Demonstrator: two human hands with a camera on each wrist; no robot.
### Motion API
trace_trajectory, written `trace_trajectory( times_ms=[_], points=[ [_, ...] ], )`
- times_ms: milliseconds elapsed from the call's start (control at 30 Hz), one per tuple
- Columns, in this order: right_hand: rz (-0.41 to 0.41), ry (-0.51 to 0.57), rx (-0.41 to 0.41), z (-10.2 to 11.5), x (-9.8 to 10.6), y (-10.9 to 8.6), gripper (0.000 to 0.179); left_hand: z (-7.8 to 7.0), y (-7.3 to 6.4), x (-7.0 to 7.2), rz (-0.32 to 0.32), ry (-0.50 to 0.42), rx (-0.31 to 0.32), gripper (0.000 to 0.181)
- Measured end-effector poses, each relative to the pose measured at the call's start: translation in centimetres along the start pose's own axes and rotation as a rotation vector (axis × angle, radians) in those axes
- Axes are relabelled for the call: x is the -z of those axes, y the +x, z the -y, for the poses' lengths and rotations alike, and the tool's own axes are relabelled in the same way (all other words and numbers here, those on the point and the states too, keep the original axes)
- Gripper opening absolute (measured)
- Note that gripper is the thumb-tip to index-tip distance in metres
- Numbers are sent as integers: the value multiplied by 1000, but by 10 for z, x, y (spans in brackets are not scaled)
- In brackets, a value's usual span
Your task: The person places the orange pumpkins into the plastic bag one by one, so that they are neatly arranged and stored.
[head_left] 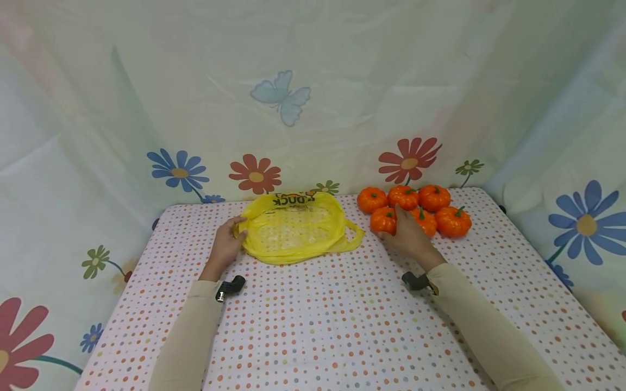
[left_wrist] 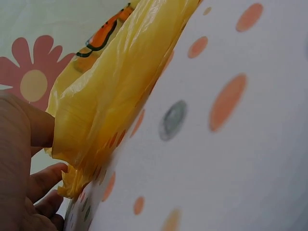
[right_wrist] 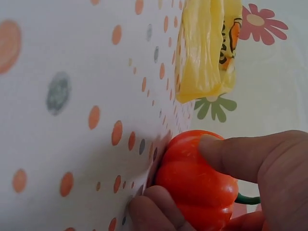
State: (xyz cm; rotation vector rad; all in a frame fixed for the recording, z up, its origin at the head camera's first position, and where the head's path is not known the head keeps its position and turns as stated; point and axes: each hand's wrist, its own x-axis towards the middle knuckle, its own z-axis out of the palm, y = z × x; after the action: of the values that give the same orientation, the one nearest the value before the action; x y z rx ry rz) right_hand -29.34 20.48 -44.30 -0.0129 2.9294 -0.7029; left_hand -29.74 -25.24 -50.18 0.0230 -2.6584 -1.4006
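Note:
A yellow plastic bag (head_left: 288,252) with dark printing lies on the spotted tablecloth, its mouth spread wide. My left hand (head_left: 228,241) holds the bag's left edge; in the left wrist view one digit goes behind the yellow film (left_wrist: 91,115), while the other fingers (left_wrist: 45,183) sit lower beside it. To the right of the bag, my right hand (head_left: 408,236) grips a small orange pumpkin (head_left: 381,220) with a green stem. The right wrist view shows the thumb on one side of that pumpkin (right_wrist: 192,178) and fingers curled around the other, close to the cloth.
Several more orange pumpkins (head_left: 453,221) stand together behind and right of my right hand. One bag handle (head_left: 354,236) reaches toward them. The spotted tablecloth (head_left: 313,326) stretches toward me, and a flowered curtain (head_left: 342,141) hangs behind the table.

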Motion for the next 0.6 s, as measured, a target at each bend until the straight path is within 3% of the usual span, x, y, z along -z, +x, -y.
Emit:
trace_trajectory(
  times_ms=[300,600],
  points=[
    [9,2,9,-3,-1,6,98,2,2,-1,2,8,13,36],
    [-43,6,8,-2,1,6,97,1,2,-1,0,5,-1,35]
  ],
)
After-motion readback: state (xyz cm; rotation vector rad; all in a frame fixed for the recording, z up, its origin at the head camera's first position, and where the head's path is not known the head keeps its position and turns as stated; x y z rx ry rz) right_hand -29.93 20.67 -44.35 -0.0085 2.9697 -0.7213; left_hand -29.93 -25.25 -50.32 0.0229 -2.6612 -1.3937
